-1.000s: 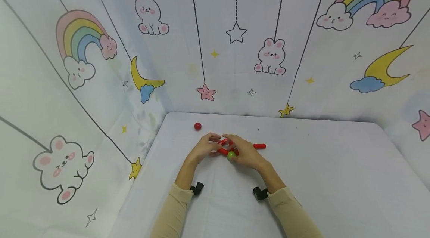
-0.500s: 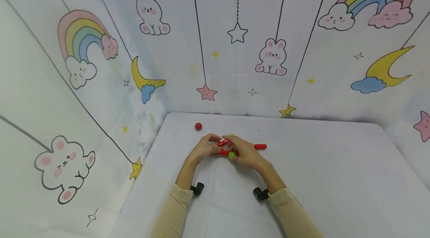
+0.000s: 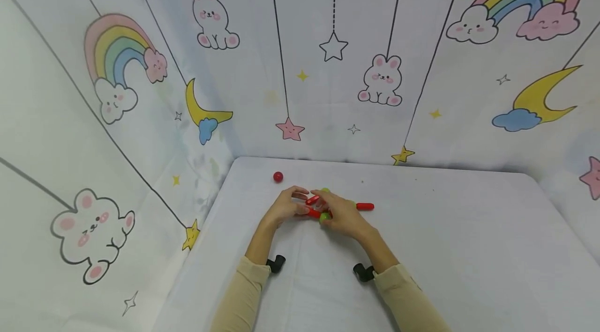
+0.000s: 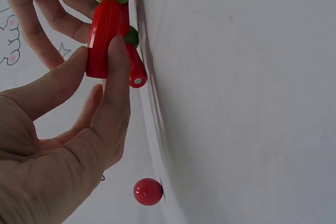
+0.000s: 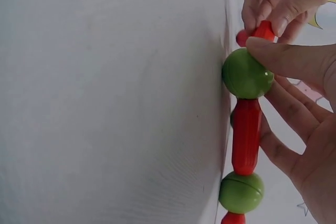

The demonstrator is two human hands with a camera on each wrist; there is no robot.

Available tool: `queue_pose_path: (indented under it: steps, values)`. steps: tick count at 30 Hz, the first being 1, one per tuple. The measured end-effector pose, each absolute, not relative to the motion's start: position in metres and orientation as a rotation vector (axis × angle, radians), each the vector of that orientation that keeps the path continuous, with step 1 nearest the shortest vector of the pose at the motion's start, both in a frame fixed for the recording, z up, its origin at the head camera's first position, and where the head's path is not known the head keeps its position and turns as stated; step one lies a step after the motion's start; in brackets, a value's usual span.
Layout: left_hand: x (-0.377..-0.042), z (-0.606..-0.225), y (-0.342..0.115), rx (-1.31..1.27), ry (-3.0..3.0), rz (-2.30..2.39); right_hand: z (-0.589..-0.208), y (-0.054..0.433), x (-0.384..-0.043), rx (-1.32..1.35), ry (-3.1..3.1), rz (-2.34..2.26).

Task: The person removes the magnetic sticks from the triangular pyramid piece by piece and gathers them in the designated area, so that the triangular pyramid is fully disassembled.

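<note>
My left hand (image 3: 284, 207) pinches a red magnetic rod (image 4: 102, 40) between thumb and fingers. That rod's far end meets a green ball (image 5: 248, 73), which my right hand (image 3: 346, 216) holds, its thumb pressed on the ball's upper side. Another red rod (image 5: 245, 137) runs from this ball to a second green ball (image 5: 241, 192), in a line along the table. Behind the hands, a further red rod (image 3: 312, 199) and a green ball (image 3: 325, 191) show in the head view. The right hand hides part of the structure there.
A loose red ball (image 3: 278, 177) lies near the table's back left. At right, a red rod (image 3: 365, 207) sticks out past the right hand. The white table (image 3: 445, 238) backs onto a patterned cloth wall (image 3: 328, 97), with another patterned cloth side (image 3: 154, 165) at left.
Both hands stay nearly in place around the rod and green ball. The left fingers have shifted slightly, and the head view has drifted a little.
</note>
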State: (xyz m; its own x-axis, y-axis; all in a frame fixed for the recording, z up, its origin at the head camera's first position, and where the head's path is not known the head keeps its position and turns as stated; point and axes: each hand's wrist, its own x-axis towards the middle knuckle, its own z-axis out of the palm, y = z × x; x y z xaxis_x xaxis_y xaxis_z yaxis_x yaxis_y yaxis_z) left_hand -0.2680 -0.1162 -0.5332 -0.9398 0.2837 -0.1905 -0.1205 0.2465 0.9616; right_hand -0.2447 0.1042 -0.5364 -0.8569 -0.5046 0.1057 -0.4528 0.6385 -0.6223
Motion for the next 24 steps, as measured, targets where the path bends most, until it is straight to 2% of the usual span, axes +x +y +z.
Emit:
queue_pose_path:
  steps: [10, 17, 24]
  values:
    - [-0.271, -0.532, -0.121, 0.134, 2.190, 1.767, -0.536, 0.107, -0.245, -0.804, 2.799, -1.001]
    - [-0.274, -0.524, -0.148, 0.010, 2.198, 1.943, -0.536, 0.111, -0.246, -0.740, 2.767, -1.009]
    - [-0.282, -0.521, -0.173, -0.030, 2.269, 1.864, -0.537, 0.111, -0.245, -0.750, 2.748, -1.029]
